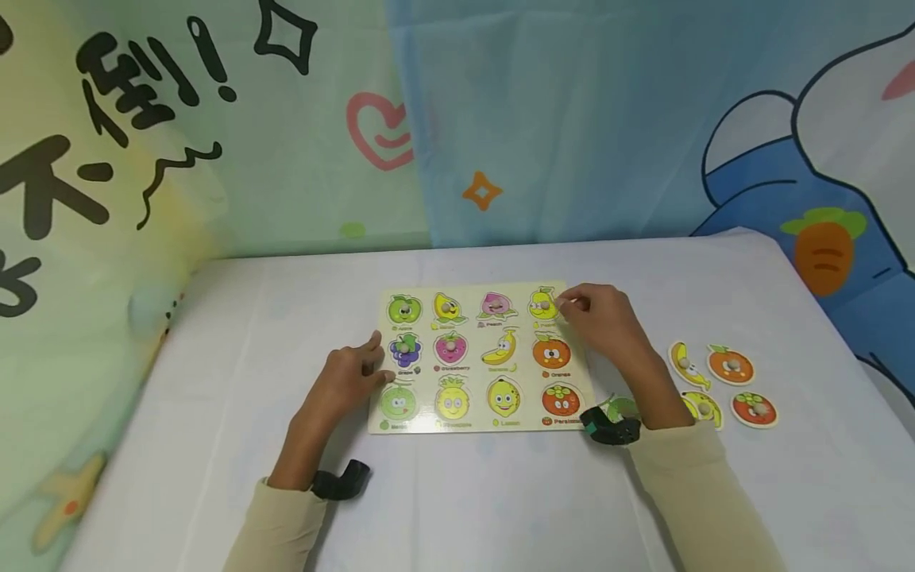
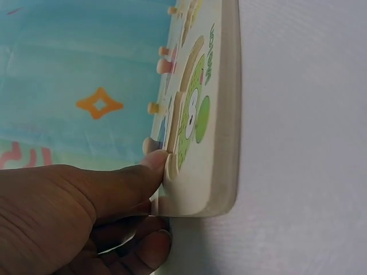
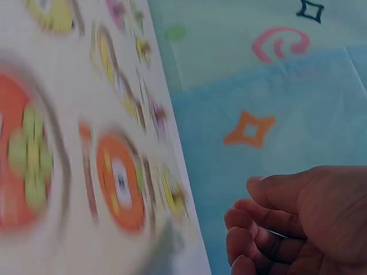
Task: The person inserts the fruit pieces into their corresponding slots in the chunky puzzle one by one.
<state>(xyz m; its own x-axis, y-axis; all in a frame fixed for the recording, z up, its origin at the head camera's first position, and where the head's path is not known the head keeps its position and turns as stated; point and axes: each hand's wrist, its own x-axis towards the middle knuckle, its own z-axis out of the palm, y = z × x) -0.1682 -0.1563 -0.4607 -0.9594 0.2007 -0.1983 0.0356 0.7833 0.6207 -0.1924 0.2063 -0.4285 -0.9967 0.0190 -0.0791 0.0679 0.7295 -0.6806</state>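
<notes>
Wooden fruit puzzle board lies flat in the middle of the white table. Its slots hold an apple, grapes, a strawberry, a banana, an orange and more. The left hand rests on the board's left edge, thumb pressing it. The right hand, fingers loosely curled, touches the yellow pear piece in the top right slot. Four loose fruit pieces lie to the right.

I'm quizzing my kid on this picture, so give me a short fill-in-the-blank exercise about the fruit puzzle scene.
1. The left hand rests on the puzzle board's ____ edge.
2. The right hand is by the board's far right corner, nearest the ____ piece.
3. The loose pieces lie on the white tablecloth, ____ of the board.

Missing words: left; pear; right
</notes>
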